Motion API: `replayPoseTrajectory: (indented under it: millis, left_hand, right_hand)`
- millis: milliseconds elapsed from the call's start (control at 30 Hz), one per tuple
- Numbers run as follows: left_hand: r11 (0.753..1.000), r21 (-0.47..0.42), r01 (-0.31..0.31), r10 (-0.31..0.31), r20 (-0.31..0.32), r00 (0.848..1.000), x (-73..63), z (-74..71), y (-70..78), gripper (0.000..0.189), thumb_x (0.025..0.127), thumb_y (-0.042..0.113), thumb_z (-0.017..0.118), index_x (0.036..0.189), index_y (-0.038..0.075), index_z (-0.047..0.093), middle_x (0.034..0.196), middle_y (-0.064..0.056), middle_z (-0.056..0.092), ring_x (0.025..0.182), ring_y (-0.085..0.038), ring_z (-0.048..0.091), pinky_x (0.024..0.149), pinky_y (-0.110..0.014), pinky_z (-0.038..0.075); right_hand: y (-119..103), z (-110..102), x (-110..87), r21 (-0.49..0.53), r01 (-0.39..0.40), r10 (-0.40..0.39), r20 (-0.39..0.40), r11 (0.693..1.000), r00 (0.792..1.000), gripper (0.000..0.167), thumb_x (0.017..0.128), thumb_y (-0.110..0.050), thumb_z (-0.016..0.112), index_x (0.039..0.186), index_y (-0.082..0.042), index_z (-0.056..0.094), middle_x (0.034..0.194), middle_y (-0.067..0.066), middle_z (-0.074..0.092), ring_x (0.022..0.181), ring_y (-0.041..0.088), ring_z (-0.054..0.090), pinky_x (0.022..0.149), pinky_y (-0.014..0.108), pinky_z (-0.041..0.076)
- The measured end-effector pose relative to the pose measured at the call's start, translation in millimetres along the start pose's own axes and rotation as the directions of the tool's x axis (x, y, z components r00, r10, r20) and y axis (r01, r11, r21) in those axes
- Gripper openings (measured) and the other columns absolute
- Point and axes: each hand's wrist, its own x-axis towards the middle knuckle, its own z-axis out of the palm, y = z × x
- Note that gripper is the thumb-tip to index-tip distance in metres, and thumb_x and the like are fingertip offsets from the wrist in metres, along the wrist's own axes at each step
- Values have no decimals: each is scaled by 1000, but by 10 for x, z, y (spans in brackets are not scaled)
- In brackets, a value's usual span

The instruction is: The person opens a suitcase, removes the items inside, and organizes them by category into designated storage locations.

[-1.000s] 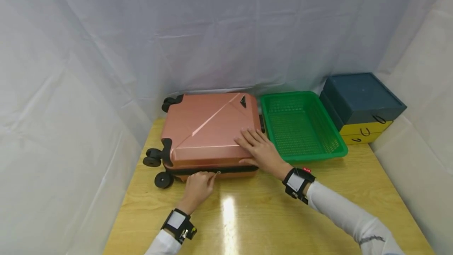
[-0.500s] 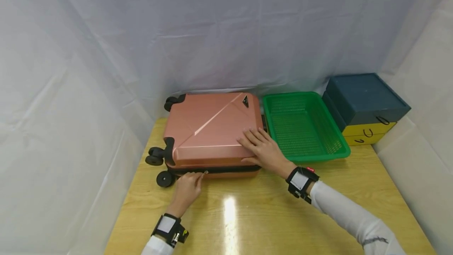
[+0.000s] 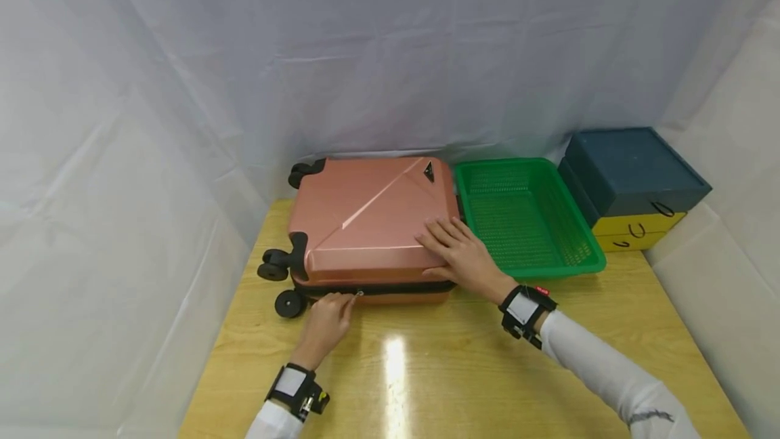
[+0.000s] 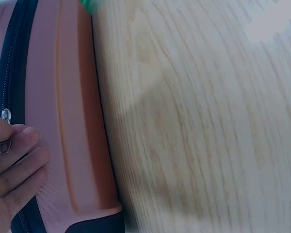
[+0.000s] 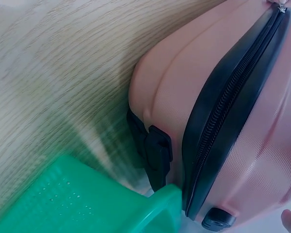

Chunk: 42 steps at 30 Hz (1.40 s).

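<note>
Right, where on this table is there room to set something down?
Bare table lies in front of the suitcase, between the left hand and right sleeve, and beyond that sleeve, in front of the green basket and drawers. The basket is bare inside. Crowded: the row those three form, and the suitcase's near edge, where the right hand rests.

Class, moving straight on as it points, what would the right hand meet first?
The right hand rests on the glossy pink hard-shell suitcase; past it, probably the white hanging sheet, though depth is unclear.
</note>
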Motion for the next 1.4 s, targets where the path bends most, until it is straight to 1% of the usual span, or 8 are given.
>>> replayPoseTrajectory:
  millis: [233,367,600,767,933,1000,1200,1400]
  left_hand:
    - [998,54,-19,20,-25,999,27,-40,-26,5,79,1,77,82,3,74,69,-6,65,60,-26,64,52,-42,50]
    - [996,89,2,0,-13,1000,-11,-83,-78,4,80,3,77,83,4,75,68,-6,64,60,-27,64,51,-43,49]
    - [992,112,54,-50,-42,998,-91,-221,-253,4,78,3,79,80,4,75,60,-3,58,51,-27,59,43,-41,44]
    - [992,103,74,-68,-62,996,-135,-309,-354,6,77,0,79,75,3,73,55,0,51,46,-20,51,42,-36,39]
    - [986,124,114,-108,-53,993,-167,-354,-395,6,81,2,74,75,3,73,54,3,48,45,-12,42,40,-29,32]
    - [984,125,125,-120,-52,991,-172,-369,-396,6,82,2,73,76,2,73,55,1,52,46,-13,45,40,-30,34]
    - [974,148,171,-161,-76,984,-211,-418,-384,5,82,1,72,81,-2,76,61,-9,62,50,-28,59,41,-40,42]
    - [961,183,209,-195,-94,976,-250,-458,-393,5,81,0,72,82,-3,75,59,-9,59,46,-23,54,40,-38,39]
  right_hand:
    - [23,19,-10,77,-5,6,-5,997,1000,79,81,-44,76,146,-8,51,149,20,43,138,38,38,113,51,27]
    - [24,20,-41,96,-10,12,-12,995,1000,77,81,-43,77,145,-8,52,149,20,44,137,39,39,113,50,28]
    - [32,9,-50,123,-5,8,-22,992,1000,77,81,-41,78,144,-7,52,149,20,44,138,40,39,113,50,27]
    - [33,-7,-33,112,-6,9,-22,994,1000,78,80,-42,78,144,-7,52,149,20,44,137,40,39,112,50,28]
    - [29,-33,-28,103,-8,10,-22,995,1000,78,80,-43,77,144,-6,52,148,21,44,137,40,40,112,51,29]
    - [28,-39,-25,104,-7,10,-24,995,1000,77,80,-42,77,143,-6,53,148,21,44,137,40,40,111,51,29]
    - [19,-36,-18,107,2,2,-36,994,999,75,80,-42,77,142,-7,54,147,21,46,136,41,41,111,51,30]
    - [11,-19,-27,111,-1,5,-37,994,999,77,79,-41,79,143,-7,53,148,21,45,136,41,40,111,52,29]
